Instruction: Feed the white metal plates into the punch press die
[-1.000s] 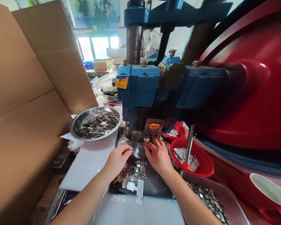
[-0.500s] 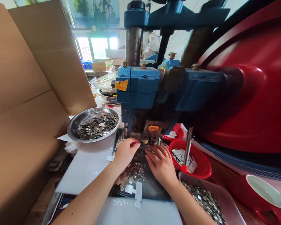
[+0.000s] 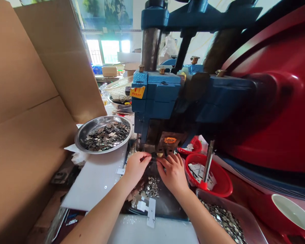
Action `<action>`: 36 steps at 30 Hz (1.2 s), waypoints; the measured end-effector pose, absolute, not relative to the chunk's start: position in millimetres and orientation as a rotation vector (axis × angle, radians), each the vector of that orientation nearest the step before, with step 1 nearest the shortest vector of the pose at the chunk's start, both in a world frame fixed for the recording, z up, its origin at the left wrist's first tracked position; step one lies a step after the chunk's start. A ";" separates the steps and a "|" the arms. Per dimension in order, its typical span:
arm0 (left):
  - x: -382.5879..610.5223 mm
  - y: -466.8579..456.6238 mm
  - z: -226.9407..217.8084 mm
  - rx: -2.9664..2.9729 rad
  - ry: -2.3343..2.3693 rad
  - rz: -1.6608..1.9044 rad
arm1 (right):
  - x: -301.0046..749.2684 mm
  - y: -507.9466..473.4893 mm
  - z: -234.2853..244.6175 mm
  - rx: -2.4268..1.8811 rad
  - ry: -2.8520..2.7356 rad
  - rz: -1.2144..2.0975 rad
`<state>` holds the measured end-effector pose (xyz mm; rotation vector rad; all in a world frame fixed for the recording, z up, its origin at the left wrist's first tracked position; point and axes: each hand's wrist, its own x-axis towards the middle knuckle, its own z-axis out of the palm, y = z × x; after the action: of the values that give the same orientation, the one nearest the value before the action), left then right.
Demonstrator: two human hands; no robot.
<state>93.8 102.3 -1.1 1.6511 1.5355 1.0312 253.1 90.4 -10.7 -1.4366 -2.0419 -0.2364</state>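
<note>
Both my hands reach under the head of a blue press (image 3: 157,98). My left hand (image 3: 136,166) pinches a small dark part at the die, fingertips closed. My right hand (image 3: 173,171) has its fingers curled and pinched on the same spot from the right; the piece between the fingertips is too small to name. Just below my hands lies a heap of small shiny metal parts (image 3: 152,186) on the dark press bed, with several flat white metal plates (image 3: 148,206) nearer me.
A steel bowl (image 3: 85,130) of dark metal pieces sits at the left on a white board (image 3: 96,179). Red bowls (image 3: 220,184) with plates and a red-handled tool stand right. A tray of small parts (image 3: 226,220), a red cup (image 3: 292,211), a cardboard wall (image 3: 27,101) and the red flywheel (image 3: 277,101) surround the bench.
My left hand went forward from the heap of parts up to the die. My right hand drew back a little, then closed in to meet it at the die.
</note>
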 end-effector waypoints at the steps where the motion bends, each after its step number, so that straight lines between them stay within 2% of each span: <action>1: 93.7 102.0 -0.9 1.664 1.535 1.035 | 254.6 87.7 -10.2 -1.420 -2.065 -0.240; 7: 96.5 104.3 2.2 1.725 1.525 1.029 | 264.5 78.1 -13.9 -1.359 -2.159 -0.263; 16: 106.4 111.8 2.4 1.913 1.571 0.974 | 277.5 80.8 -34.0 -1.350 -2.056 -0.118; 29: 105.5 115.7 -7.7 1.896 1.620 1.000 | 275.7 77.2 -15.1 -1.332 -2.176 -0.240; 36: 104.4 118.4 -9.9 1.845 1.553 1.001 | 274.1 81.9 -12.7 -1.345 -2.173 -0.203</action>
<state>104.4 118.4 -9.9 1.8450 1.5532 1.0007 274.1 81.9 -12.7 -1.3448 -2.1725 -0.2032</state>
